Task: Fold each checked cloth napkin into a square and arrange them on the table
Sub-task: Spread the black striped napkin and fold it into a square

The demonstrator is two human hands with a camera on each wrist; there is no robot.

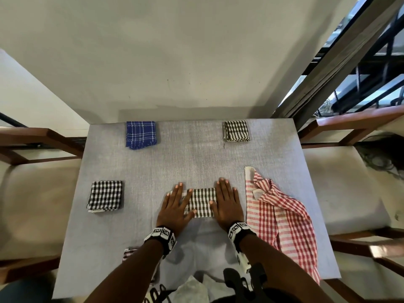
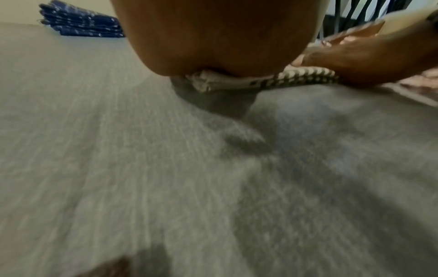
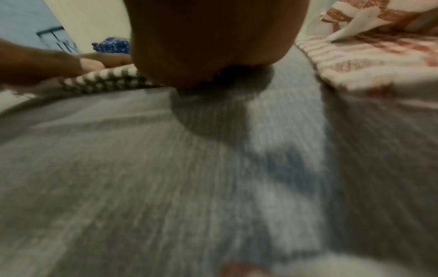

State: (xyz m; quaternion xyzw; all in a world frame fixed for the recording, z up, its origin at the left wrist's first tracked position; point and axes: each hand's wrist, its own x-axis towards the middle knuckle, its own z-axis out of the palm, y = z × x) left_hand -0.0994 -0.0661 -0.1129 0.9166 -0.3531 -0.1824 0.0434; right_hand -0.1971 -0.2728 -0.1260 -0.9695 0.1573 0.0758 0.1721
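Observation:
A folded brown-and-white checked napkin (image 1: 202,202) lies near the table's front centre. My left hand (image 1: 175,204) lies flat on its left part with fingers spread, and my right hand (image 1: 227,202) presses flat on its right edge. The left wrist view shows the napkin's layered edge (image 2: 260,81) under my palm; the right wrist view shows the napkin (image 3: 104,82) beside my palm. Three folded squares lie on the table: a blue one (image 1: 141,134) far left, a brown-checked one (image 1: 236,130) far right, a black-checked one (image 1: 105,196) at the left. An unfolded red checked napkin (image 1: 282,224) sprawls to the right.
The grey cloth-covered table (image 1: 192,158) stands against a pale wall. Cushioned wooden chairs (image 1: 32,193) flank it left and right. A corner of another checked cloth (image 1: 129,253) peeks out beside my left forearm. A window with bars (image 1: 371,73) is at the upper right.

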